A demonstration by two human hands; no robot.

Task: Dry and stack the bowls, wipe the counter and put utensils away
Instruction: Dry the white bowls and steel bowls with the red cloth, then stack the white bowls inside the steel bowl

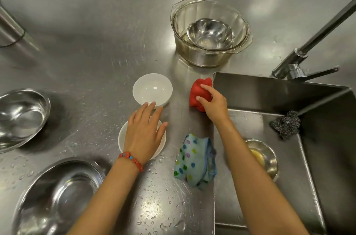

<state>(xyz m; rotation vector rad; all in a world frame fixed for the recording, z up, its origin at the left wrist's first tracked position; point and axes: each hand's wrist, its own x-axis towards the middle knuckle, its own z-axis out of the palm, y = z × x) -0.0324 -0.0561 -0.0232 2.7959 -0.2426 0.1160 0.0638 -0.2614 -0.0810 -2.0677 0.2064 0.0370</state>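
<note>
Two small white bowls sit on the wet steel counter [96,52]. My left hand [144,129] lies open with straight fingers over the nearer white bowl [123,138], its fingertips reaching the rim of the farther white bowl [152,88]. My right hand [213,104] grips a bunched red cloth [198,90] at the sink's left edge. A glass bowl [238,21] at the back holds a small steel bowl [210,32]. Two larger steel bowls stand at the left [21,117] and at the near left [57,196].
A blue dotted cloth [194,159] lies crumpled beside the sink [250,90]. Inside the sink are a small steel dish [267,154] and a dark scourer [287,123]. The tap [300,55] stands at the back right. A steel cylinder [9,23] sits far left. Water drops cover the counter.
</note>
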